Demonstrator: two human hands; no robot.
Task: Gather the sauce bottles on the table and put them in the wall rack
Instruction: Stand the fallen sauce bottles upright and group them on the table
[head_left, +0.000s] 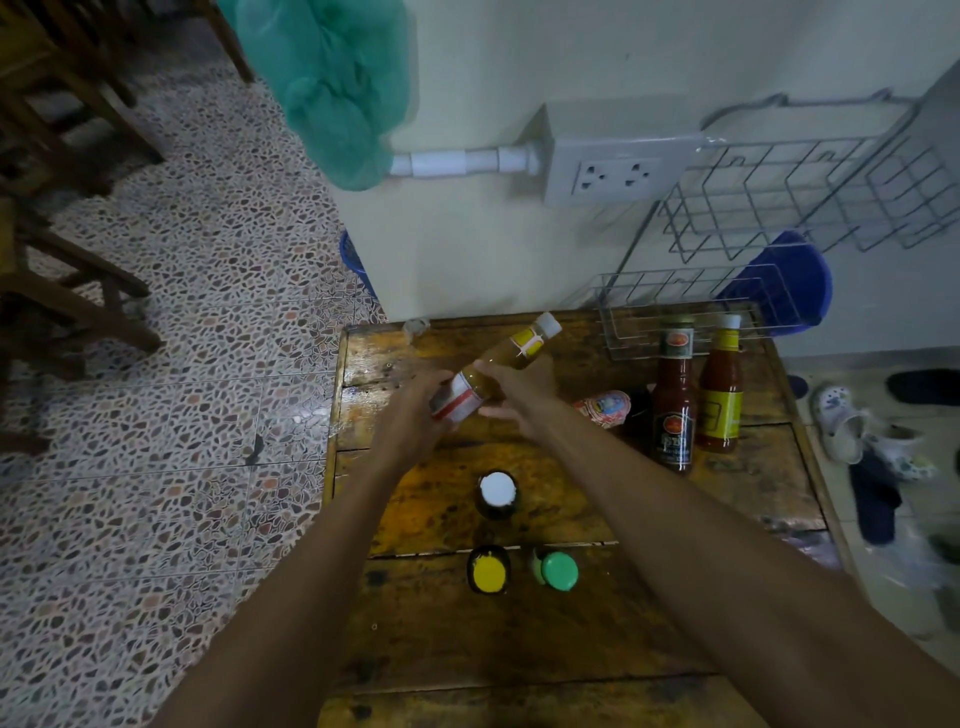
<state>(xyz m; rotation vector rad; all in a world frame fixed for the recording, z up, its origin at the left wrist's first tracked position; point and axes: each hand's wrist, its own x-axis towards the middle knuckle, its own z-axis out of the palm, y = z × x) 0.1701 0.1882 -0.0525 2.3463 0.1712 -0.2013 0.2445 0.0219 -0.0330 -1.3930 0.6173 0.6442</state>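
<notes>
Wooden table (519, 639) fills the lower view, seen from above, with two bare forearms reaching forward over it. Nearest stand three upright bottles, seen cap-on: a yellow cap (489, 570), a green cap (559, 570) just beside it, and a white cap (497, 489) a little further in.

Above the middle of the table both hands meet on one tilted amber bottle (498, 370), lifted off the wood, its white cap pointing up and right. The left hand (415, 415) curls round the labelled lower end. The right hand (519, 397) grips the middle from the other side.

To the right a pink-labelled bottle (602, 408) lies on its side, near two upright red sauce bottles (674, 410), (721, 392) that stand side by side.

Beyond the far edge, a wire rack (800, 202) hangs on the pale wall, upper right, its two tiers holding nothing visible. A socket box (618, 171) sits to its left.

This looks like the first bottle in hand, the rest still to gather. Next it must travel up and right, turn upright, and drop between the rack's wires.
</notes>
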